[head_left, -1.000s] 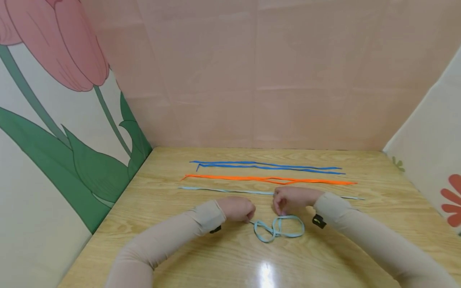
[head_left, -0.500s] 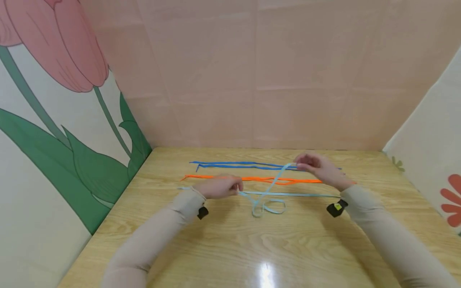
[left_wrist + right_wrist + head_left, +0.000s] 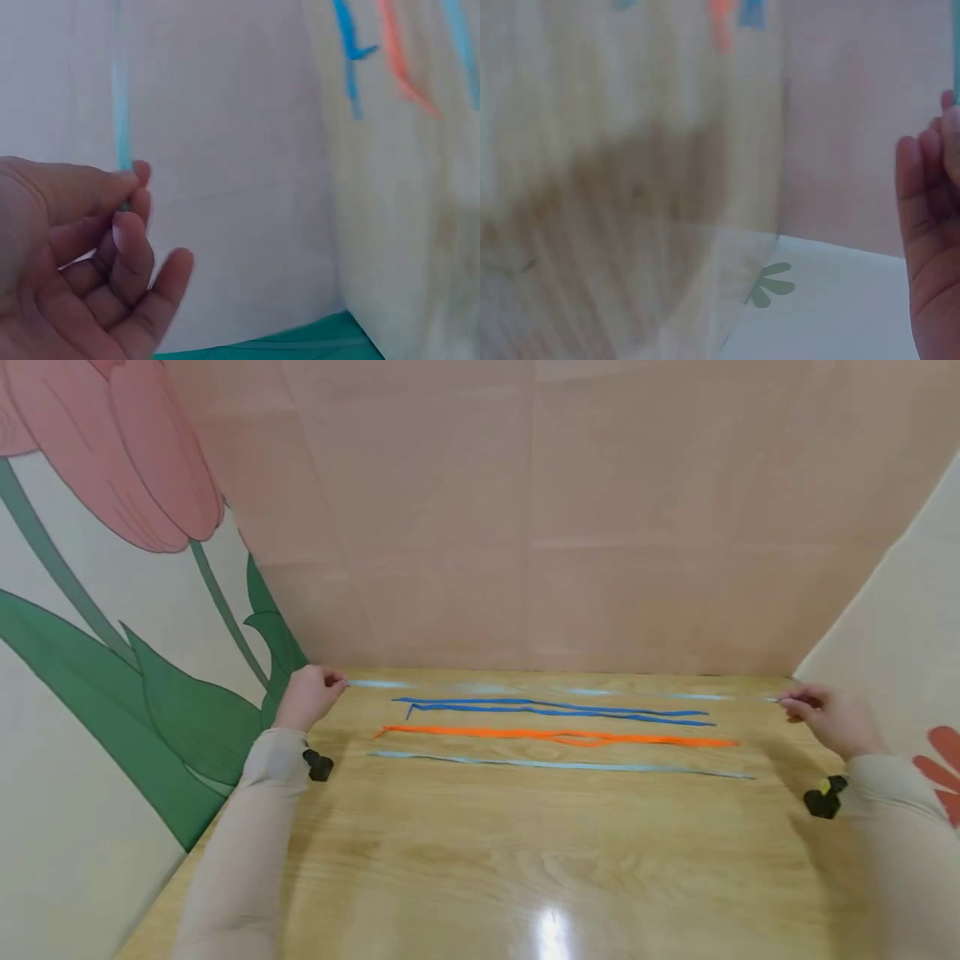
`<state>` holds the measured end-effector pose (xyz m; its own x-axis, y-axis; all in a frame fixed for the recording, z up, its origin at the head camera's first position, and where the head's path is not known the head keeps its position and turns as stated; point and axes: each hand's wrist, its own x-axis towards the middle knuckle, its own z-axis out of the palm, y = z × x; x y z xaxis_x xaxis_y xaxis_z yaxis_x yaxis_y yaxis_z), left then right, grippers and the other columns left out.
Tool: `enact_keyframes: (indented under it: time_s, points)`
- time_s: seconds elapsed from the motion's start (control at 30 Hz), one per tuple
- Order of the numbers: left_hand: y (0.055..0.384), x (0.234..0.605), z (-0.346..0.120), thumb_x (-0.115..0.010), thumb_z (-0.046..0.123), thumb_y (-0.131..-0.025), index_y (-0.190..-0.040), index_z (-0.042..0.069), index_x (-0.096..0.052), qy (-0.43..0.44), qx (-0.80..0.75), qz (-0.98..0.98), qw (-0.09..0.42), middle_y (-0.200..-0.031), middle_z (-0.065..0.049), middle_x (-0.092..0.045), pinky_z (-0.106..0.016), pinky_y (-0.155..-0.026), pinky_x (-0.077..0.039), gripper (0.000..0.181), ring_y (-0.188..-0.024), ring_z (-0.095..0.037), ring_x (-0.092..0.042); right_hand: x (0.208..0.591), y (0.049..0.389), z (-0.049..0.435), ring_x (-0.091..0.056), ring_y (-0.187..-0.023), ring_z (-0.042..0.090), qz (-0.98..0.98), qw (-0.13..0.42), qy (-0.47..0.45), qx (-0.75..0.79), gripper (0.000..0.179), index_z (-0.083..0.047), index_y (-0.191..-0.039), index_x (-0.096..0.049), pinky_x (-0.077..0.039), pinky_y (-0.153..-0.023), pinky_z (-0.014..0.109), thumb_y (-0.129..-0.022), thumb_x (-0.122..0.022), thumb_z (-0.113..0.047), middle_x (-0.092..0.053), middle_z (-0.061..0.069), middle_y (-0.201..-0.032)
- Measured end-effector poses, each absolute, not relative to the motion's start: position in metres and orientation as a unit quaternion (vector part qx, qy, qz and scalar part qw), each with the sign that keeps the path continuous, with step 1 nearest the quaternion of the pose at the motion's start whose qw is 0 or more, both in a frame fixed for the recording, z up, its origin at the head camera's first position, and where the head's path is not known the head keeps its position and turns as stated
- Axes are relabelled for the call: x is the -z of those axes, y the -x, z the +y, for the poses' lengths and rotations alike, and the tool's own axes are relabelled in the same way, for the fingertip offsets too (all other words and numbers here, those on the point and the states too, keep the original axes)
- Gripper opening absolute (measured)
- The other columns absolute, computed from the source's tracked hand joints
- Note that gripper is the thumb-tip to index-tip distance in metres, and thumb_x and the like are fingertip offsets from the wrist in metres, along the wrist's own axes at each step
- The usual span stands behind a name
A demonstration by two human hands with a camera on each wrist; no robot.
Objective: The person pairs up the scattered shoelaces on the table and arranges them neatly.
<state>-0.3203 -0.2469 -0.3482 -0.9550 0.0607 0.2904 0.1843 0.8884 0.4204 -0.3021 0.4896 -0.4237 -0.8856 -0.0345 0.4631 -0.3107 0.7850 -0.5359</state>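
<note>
A light blue shoelace [image 3: 588,692] is stretched nearly straight between both hands, blurred in the head view. My left hand [image 3: 306,695] pinches one end between thumb and fingertips at the far left of the table. In the left wrist view, the lace [image 3: 121,97] runs up from that pinch while the lower fingers stay loosely bent. Far to the right, my right hand [image 3: 832,718] pinches the other end; the right wrist view cuts this hand off at its edge. Nearer to me lie blue shoelaces [image 3: 487,700], then orange shoelaces [image 3: 480,732], then another light blue shoelace [image 3: 562,766].
The laces lie in roughly parallel rows across a wooden table [image 3: 450,860]. A pinkish backdrop [image 3: 540,527] rises at the table's far edge. A tulip-printed panel [image 3: 75,693] bounds the left side, and a white flowered panel [image 3: 922,652] the right.
The looped light blue shoelace has been lifted from the table and pulled out straight. Both hands have moved far apart and away from me, past the rows of laces.
</note>
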Motion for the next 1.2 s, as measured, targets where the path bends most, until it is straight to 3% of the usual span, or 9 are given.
enact_keyframes:
  time_s: [0.07,0.17,0.37,0.53,0.7,0.9,1.2]
  points:
    - [0.323,0.359,-0.254,-0.057,0.015,-0.096,-0.102,-0.003,-0.070,0.057,0.222,-0.967,0.113,-0.097,-0.021,-0.070,-0.043,-0.071,-0.050,0.023,-0.078,-0.030,-0.062,0.432,0.300,0.498,-0.058,-0.059,-0.009,-0.948,0.166,-0.099,-0.254,0.016,0.005,-0.097,-0.067,-0.042,-0.055,0.012,-0.096,-0.059,-0.009,-0.069,-0.001,-0.072]
    - [0.326,0.375,-0.259,-0.060,0.018,-0.095,-0.102,-0.002,-0.071,0.040,0.225,-0.970,0.081,-0.097,-0.019,-0.070,-0.042,-0.073,-0.051,0.024,-0.081,-0.030,-0.064,0.437,0.301,0.499,-0.060,-0.061,-0.002,-0.962,0.107,-0.112,-0.224,0.020,0.002,-0.099,-0.068,-0.046,-0.056,0.019,-0.098,-0.058,-0.015,-0.070,0.009,-0.078]
    - [0.329,0.395,-0.266,-0.064,0.017,-0.092,-0.100,-0.001,-0.073,0.012,0.240,-0.971,0.018,-0.090,-0.015,-0.071,-0.035,-0.068,-0.050,0.022,-0.078,-0.024,-0.062,0.437,0.304,0.497,-0.064,-0.065,0.004,-0.965,0.021,-0.132,-0.227,0.016,0.005,-0.100,-0.067,-0.054,-0.060,0.023,-0.095,-0.060,-0.008,-0.070,0.010,-0.083]
    - [0.332,0.400,-0.267,-0.067,0.016,-0.089,-0.097,0.001,-0.074,0.013,0.253,-0.967,-0.022,-0.084,-0.010,-0.070,-0.031,-0.065,-0.048,0.018,-0.075,-0.020,-0.060,0.442,0.305,0.501,-0.063,-0.068,0.001,-0.950,-0.039,-0.144,-0.273,0.018,0.010,-0.101,-0.065,-0.055,-0.063,0.022,-0.092,-0.064,-0.006,-0.067,-0.001,-0.079]
    - [0.335,0.403,-0.265,-0.069,0.008,-0.084,-0.089,0.003,-0.075,0.023,0.244,-0.968,-0.052,-0.074,-0.004,-0.066,-0.028,-0.061,-0.046,0.010,-0.067,-0.017,-0.056,0.451,0.307,0.506,-0.061,-0.068,0.001,-0.910,-0.081,-0.192,-0.358,0.015,0.020,-0.096,-0.057,-0.055,-0.059,0.024,-0.089,-0.061,0.007,-0.066,-0.010,-0.079]
    - [0.335,0.407,-0.262,-0.069,0.001,-0.078,-0.076,0.005,-0.072,0.024,0.239,-0.968,-0.073,-0.062,0.001,-0.059,-0.026,-0.054,-0.042,0.006,-0.060,-0.015,-0.051,0.457,0.307,0.511,-0.058,-0.067,-0.001,-0.908,-0.161,-0.176,-0.343,0.017,0.014,-0.095,-0.062,-0.053,-0.059,0.022,-0.090,-0.063,-0.002,-0.066,-0.008,-0.080]
    - [0.335,0.410,-0.254,-0.072,0.001,-0.076,-0.073,0.006,-0.073,0.035,0.212,-0.972,-0.097,-0.061,0.001,-0.061,-0.024,-0.052,-0.042,0.006,-0.056,-0.012,-0.052,0.458,0.304,0.499,-0.056,-0.067,0.000,-0.907,-0.205,-0.144,-0.338,0.027,0.016,-0.101,-0.063,-0.052,-0.061,0.022,-0.090,-0.065,-0.008,-0.067,-0.007,-0.080]
